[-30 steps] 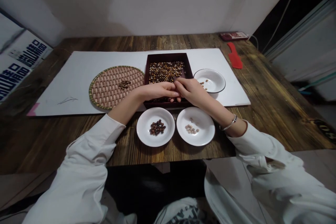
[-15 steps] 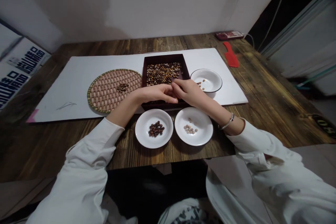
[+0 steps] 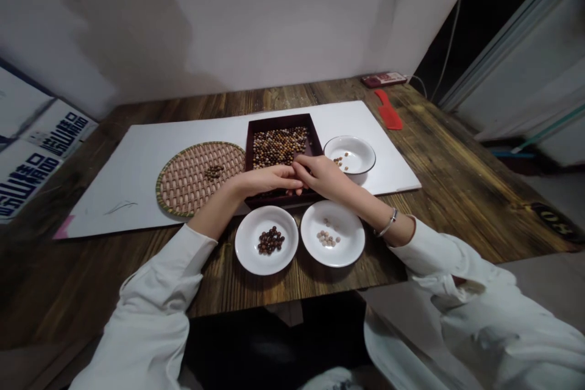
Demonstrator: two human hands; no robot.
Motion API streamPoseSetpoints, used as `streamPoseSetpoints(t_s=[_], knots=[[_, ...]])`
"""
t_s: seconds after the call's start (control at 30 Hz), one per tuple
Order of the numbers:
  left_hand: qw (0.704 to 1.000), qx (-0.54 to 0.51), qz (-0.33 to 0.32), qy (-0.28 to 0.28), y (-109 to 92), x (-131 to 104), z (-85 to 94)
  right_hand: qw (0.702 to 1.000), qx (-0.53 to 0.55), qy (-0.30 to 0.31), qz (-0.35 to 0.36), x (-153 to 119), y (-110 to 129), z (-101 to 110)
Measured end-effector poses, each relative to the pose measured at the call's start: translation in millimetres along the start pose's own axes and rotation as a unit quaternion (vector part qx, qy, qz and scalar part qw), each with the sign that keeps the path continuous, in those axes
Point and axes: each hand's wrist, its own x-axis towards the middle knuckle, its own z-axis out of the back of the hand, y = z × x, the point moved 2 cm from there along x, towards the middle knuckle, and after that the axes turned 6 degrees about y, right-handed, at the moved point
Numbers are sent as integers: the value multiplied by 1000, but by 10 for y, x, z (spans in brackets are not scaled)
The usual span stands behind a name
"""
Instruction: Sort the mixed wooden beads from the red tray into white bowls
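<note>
Left of your grip lies the woven tray. Your left hand is nearer the round mixed beads, just beyond in the dark box, its near side covered by your hands. Loosely curled, it meets the pinched fingertips of your right hand; whether they hold anything, I can't tell. The left white bowl and right white bowl sit toward you; the dark-rimmed bowl is just right.

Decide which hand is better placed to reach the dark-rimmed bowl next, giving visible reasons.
Probably the right hand: it is closer to the dark-rimmed bowl. The left hand is farther off, toward the woven tray, and would likely have to pass the right hand.
</note>
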Motion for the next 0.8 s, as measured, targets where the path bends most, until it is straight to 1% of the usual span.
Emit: streamPoseSetpoints(t_s=[0.17, 0.27, 0.3, 0.37, 0.43, 0.53, 0.67, 0.73, 0.8], knots=[[998, -52, -20, -7, 26, 30, 7, 999, 39, -23, -6, -20, -29, -11], [995, -90, -49, -16, 59, 62, 23, 999, 47, -20, -4, -24, -34, -18], [993, -98, -61, -25, 67, 72, 29, 998, 56, -20, -2, -26, -30, -16], [988, -115, -79, -72, 83, 85, 48, 997, 76, -23, 8, -29, -15, -8], [984, -136, -83, -83, 105, 100, 50, 996, 85, -26, 20, -31, -3, -2], [979, -138, -103, -108, 137, 117, 68, 993, 104, -41, 29, -25, -14, -8], [965, -186, -124, -138, 145, 117, 93, 990, 116, -54, 64, -11, -31, -29], [953, -209, -142, -164, 124, 103, 99, 989, 120, -47, 69, -8, -36, -38], [949, -224, -147, -163, 105, 96, 94, 990, 120, -36, 62, -8, -44, -46]])
